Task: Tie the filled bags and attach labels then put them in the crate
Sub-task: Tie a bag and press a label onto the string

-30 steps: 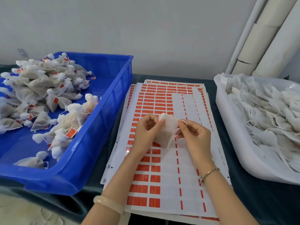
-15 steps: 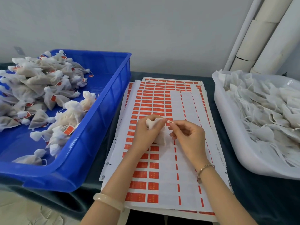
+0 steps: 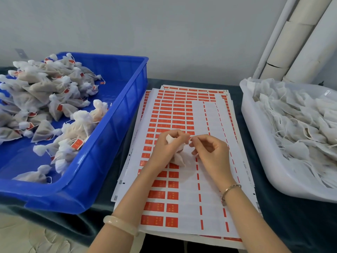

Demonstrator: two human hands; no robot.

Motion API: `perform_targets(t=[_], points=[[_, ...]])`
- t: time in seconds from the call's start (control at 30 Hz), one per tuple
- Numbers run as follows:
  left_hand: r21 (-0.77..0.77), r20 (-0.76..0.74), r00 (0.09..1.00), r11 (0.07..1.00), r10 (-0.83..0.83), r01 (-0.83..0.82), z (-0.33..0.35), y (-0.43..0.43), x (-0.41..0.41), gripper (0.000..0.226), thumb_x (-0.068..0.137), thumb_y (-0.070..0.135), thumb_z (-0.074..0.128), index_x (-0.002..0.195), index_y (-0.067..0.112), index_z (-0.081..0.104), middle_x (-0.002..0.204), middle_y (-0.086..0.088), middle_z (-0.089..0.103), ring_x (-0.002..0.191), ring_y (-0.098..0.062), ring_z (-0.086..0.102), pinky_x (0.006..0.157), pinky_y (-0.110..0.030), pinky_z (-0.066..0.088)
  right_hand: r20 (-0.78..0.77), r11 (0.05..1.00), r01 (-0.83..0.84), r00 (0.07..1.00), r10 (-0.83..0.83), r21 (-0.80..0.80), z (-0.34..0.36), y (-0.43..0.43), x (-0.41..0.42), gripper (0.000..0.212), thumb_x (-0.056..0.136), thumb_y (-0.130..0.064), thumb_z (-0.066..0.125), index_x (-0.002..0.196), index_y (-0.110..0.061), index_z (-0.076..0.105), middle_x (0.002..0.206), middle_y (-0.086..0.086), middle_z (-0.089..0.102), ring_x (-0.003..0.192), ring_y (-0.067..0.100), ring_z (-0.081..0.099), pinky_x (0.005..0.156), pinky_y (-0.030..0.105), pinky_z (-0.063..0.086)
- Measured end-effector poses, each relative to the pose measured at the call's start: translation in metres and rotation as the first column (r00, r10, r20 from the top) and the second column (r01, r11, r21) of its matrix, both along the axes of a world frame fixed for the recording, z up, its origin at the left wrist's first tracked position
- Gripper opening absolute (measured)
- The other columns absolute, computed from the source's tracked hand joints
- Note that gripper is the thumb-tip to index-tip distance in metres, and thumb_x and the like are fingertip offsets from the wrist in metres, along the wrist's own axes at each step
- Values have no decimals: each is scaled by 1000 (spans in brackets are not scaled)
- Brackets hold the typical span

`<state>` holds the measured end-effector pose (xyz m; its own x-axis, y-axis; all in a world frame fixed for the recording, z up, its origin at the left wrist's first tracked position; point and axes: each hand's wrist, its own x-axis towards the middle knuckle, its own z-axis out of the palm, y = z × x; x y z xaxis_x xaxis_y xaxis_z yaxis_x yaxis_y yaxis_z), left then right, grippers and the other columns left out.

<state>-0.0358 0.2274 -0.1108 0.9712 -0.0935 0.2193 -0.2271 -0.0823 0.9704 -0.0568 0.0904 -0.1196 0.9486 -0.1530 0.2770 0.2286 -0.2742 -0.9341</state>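
Note:
My left hand (image 3: 166, 148) grips a small white mesh bag (image 3: 179, 157) by its gathered neck, just above the sheets of red labels (image 3: 175, 114) in the middle of the table. My right hand (image 3: 209, 152) pinches the bag's thin drawstring close to the neck, fingers curled. The bag's lower part hangs between both hands. On the left, the blue crate (image 3: 113, 143) holds several tied bags (image 3: 45, 99) with red labels. On the right, the white tray (image 3: 259, 154) holds several untied bags (image 3: 300, 125).
Label sheets are stacked on a dark cloth-covered table (image 3: 284, 225), with many labels peeled from their right columns. White tubes (image 3: 299, 39) lean in the back right corner. The table's near edge runs just below the crate.
The flat open bag has been bunched shut at its neck. My hands moved closer together, and my right hand now pulls the string close to the neck.

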Motion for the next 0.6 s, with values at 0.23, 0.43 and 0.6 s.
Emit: perform_targets(t=[0.23, 0.43, 0.6], points=[[101, -50, 998, 994, 35, -30, -2, -1, 0, 15, 85, 37, 61, 82, 24, 69, 81, 13, 65, 80, -7, 61, 63, -13, 47, 71, 993, 119, 990, -118, -21, 2, -3, 0, 6, 88, -26, 64, 93, -25, 68, 86, -11, 70, 71, 6, 66, 64, 9, 51], [72, -80, 997, 997, 19, -13, 1, 0, -5, 24, 78, 44, 52, 75, 24, 63, 73, 5, 60, 71, -2, 58, 58, -6, 45, 75, 978, 169, 984, -161, -121, -4, -1, 1, 4, 87, -27, 67, 85, -30, 66, 79, -20, 65, 77, 0, 63, 60, 4, 47], [24, -159, 987, 1000, -16, 20, 3, -2, -6, 34, 75, 47, 50, 90, 18, 61, 87, -2, 62, 83, -14, 59, 72, -21, 47, 108, 937, 267, 962, -249, -223, -6, -3, 5, 12, 84, -27, 69, 74, -25, 64, 68, -20, 61, 66, 3, 60, 58, 8, 41]])
